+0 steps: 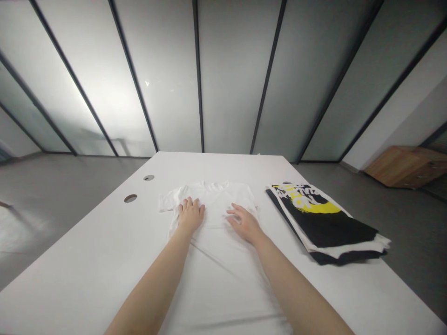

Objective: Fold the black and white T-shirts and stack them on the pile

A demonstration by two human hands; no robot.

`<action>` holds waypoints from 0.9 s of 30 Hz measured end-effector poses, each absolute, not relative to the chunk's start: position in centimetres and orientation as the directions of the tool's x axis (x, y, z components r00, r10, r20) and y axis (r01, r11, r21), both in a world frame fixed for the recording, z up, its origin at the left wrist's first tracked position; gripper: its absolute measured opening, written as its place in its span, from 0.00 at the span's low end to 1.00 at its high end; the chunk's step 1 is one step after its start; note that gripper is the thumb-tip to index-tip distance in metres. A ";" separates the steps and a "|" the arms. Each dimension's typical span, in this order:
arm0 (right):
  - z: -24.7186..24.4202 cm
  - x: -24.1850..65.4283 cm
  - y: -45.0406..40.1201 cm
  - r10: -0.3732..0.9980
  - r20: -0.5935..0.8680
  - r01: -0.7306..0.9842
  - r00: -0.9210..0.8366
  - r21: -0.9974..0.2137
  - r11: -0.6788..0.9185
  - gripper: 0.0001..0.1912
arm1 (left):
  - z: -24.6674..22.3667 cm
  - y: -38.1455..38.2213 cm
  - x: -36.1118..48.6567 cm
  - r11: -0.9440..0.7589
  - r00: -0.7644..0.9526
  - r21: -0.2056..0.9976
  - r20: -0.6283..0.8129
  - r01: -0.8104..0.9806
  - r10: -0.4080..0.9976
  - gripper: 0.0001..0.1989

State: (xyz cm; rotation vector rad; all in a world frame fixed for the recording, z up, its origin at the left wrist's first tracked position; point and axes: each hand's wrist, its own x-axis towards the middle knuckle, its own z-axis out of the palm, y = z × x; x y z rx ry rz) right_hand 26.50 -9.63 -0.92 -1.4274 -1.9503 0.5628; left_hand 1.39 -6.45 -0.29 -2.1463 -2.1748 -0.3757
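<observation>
A white T-shirt [216, 251] lies spread on the white table [104, 242], its collar toward the far edge. Its left sleeve sticks out to the side; the right sleeve does not show as spread out. My left hand [191, 215] rests flat on the shirt's upper left part with its fingers apart. Over the upper right part is my right hand [243, 223], fingers apart and slightly bent, holding nothing. Wrinkles run across the shirt between and below my forearms.
On the table's right side lies a stack of folded shirts [324, 223], black and white, the top one with a yellow and white print. Round holes [130, 198] pierce the table at the left. A wooden cabinet [405, 166] stands far right.
</observation>
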 end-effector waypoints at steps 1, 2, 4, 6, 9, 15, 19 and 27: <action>-0.9 27.0 -9.3 0.942 0.298 0.559 -0.152 -0.760 0.330 0.22 | -0.4 -6.9 1.3 -0.003 -0.025 0.128 0.216 0.992 0.976 0.25; -0.9 27.6 -8.9 0.942 0.330 0.465 -0.062 -0.825 0.320 0.22 | -0.4 -7.3 1.2 -0.009 -0.020 0.133 0.221 0.991 0.975 0.25; -0.7 29.5 -7.9 0.921 0.344 0.394 0.185 -0.884 0.251 0.25 | -0.2 -8.0 1.1 -0.041 -0.002 0.162 0.258 0.986 0.966 0.23; -0.6 31.7 -6.9 0.858 0.350 0.487 0.377 -0.863 0.138 0.28 | 0.3 -8.2 1.2 -0.116 0.042 0.209 0.329 0.971 0.943 0.20; -0.7 34.3 -6.4 0.841 0.335 0.683 0.425 -0.728 -0.055 0.27 | 1.0 -8.2 1.6 -0.255 0.142 0.249 0.394 0.934 0.908 0.13; -1.2 33.6 -7.0 0.927 0.192 0.862 0.322 -0.464 -0.203 0.16 | 0.9 -8.2 2.4 -0.383 0.276 0.312 0.335 0.870 0.901 0.16; -1.1 33.5 -6.3 0.881 0.291 0.719 0.372 -0.691 -0.075 0.15 | 0.5 -8.0 2.2 -0.350 0.250 0.365 0.294 0.863 0.923 0.16; -1.1 35.9 -5.4 0.797 0.202 0.454 0.569 -0.885 -0.100 0.22 | 0.5 -7.8 2.0 -0.300 0.218 0.417 0.234 0.858 0.948 0.17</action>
